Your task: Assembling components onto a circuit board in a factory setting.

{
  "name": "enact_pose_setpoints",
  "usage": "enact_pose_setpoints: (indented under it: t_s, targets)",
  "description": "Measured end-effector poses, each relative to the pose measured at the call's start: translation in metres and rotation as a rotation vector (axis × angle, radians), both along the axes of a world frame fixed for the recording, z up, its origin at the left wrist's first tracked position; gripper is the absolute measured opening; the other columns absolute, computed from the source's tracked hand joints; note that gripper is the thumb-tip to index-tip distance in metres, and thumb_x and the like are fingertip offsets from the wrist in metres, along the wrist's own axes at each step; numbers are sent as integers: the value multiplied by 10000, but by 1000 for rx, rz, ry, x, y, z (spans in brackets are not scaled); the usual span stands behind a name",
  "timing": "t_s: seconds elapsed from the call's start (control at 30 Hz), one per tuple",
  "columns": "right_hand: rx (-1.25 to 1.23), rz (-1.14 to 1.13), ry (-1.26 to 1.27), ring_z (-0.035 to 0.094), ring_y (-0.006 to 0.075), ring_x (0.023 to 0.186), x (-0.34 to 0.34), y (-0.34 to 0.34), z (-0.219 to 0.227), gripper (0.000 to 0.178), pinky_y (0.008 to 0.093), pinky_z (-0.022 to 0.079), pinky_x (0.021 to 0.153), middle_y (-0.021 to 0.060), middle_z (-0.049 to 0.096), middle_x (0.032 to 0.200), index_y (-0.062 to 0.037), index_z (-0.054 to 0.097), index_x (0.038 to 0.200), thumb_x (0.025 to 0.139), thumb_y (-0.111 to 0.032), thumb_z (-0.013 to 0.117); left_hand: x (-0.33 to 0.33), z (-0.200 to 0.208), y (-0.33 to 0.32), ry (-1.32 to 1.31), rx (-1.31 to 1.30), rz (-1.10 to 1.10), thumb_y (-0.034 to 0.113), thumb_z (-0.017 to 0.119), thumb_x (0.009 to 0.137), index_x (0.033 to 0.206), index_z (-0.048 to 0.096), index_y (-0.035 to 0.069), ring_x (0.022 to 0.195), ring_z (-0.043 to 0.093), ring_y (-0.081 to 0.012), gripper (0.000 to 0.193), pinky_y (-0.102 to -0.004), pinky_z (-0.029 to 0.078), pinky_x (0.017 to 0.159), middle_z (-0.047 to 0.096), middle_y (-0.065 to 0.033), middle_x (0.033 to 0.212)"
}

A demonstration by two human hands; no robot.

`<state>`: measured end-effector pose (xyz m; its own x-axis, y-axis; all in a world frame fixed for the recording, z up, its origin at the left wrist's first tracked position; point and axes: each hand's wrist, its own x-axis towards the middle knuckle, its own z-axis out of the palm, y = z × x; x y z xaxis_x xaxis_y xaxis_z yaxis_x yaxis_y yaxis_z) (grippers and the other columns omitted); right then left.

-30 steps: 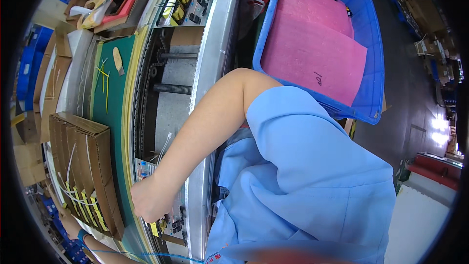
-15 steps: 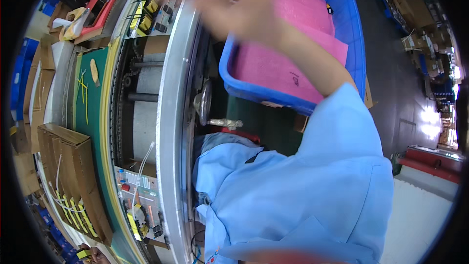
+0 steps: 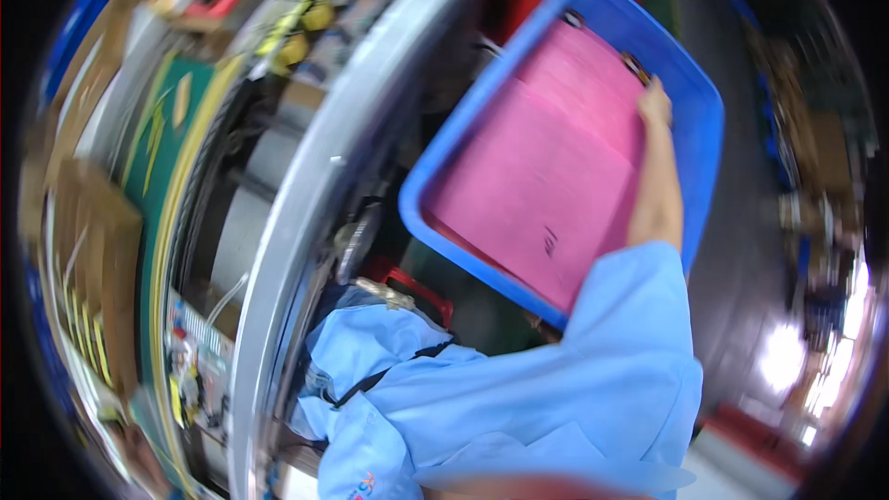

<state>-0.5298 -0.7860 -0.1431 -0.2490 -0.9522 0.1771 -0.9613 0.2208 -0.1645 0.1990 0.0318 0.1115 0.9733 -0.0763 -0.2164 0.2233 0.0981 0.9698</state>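
Observation:
My right hand (image 3: 655, 104) reaches into a blue plastic bin (image 3: 500, 285), at the far right side of the pink foam sheets (image 3: 556, 176) lying in it. Its fingertips are beside a small dark component (image 3: 636, 67) with yellow on it, apparently touching it. Blur and the angle of the hand hide whether the fingers grip it. Another small dark component (image 3: 574, 18) sits at the far left corner of the foam. My bare right forearm comes out of a light blue sleeve and crosses the bin's right side. No left hand of mine can be made out.
To the left runs a conveyor with a metal rail (image 3: 310, 167), carrying circuit boards (image 3: 199, 361) with yellow parts. Past it lie a green strip (image 3: 162, 143) and a cardboard box (image 3: 116, 268). A red stool (image 3: 421, 292) stands under the bin's near edge; an aisle passes at right.
My right hand has moved from above the conveyor rail down into the bin's right side. The view has turned, so the bin and its foam show more fully.

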Motion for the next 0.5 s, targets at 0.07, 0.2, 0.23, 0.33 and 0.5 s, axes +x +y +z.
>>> enact_pose_setpoints:
  t_s: [0.07,0.2,0.23,0.33,0.5]
  targets:
    - [59,108,24,535,396,1179,-42,-29,-13,499,451,429,989,256,558,1254,-145,471,1369,884,-260,444,12,-5,22,-4,26,-316,258,566,965,1292,513,25,882,541,-116,405,-275,436,855,600,-58,1090]
    - [144,201,92,489,438,1196,-75,-69,-34,536,452,399,1009,288,533,1263,21,497,1283,815,-241,509,-9,5,30,-137,-39,-403,153,543,975,1182,580,44,812,475,-102,237,-286,413,860,597,-7,1074]
    - [57,303,156,494,447,1186,-141,-99,-24,553,459,401,1001,290,537,1258,27,489,1286,796,-228,503,13,-40,24,-101,-92,-385,159,553,970,1178,582,50,875,508,-113,237,-312,416,932,593,-17,1127]
    - [284,266,236,512,460,1157,-38,-76,-27,547,497,413,977,297,567,1205,9,546,1247,788,-285,497,-55,1,41,-179,57,-236,162,564,961,1287,513,21,1061,589,-197,359,-348,439,1021,563,-92,1242]
    - [285,484,158,562,410,1119,-130,-163,-56,631,465,445,927,219,617,1184,-117,492,1353,806,-428,551,-82,-21,5,-130,72,-271,285,564,966,1249,541,22,1013,597,-160,387,-318,462,967,605,-72,1145]
